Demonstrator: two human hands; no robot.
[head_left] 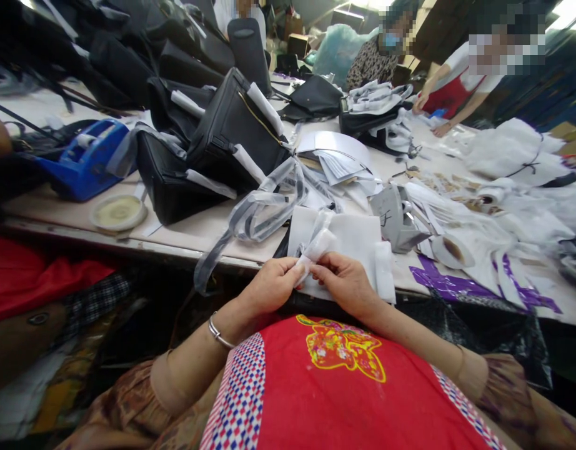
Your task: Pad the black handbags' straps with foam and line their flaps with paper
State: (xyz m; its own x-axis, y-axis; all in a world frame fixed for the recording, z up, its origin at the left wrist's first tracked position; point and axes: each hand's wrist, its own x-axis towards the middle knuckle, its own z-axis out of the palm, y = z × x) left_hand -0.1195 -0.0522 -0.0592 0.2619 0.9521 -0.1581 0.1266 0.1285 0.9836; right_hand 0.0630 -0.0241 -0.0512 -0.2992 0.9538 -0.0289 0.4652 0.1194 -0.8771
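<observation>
My left hand (pixel 279 280) and my right hand (pixel 345 280) meet at the table's front edge, fingers closed. Between them is a narrow strip of white wrapping (pixel 320 244), pinched from both sides; whatever lies inside it is hidden. Under the hands lies a white foam sheet (pixel 356 231) on something black, mostly covered, that reaches my lap. Just beyond, a loose bundle of clear plastic-covered straps (pixel 269 206) trails over the edge to the left.
Black handbags (pixel 232 131) with white-wrapped handles crowd the left. Nearby are a blue tape dispenser (pixel 84 159) and a round dish (pixel 118 212). On the right stand a grey tape dispenser (pixel 398 219) and heaped white wrapping (pixel 513 153). Co-workers stand across the table.
</observation>
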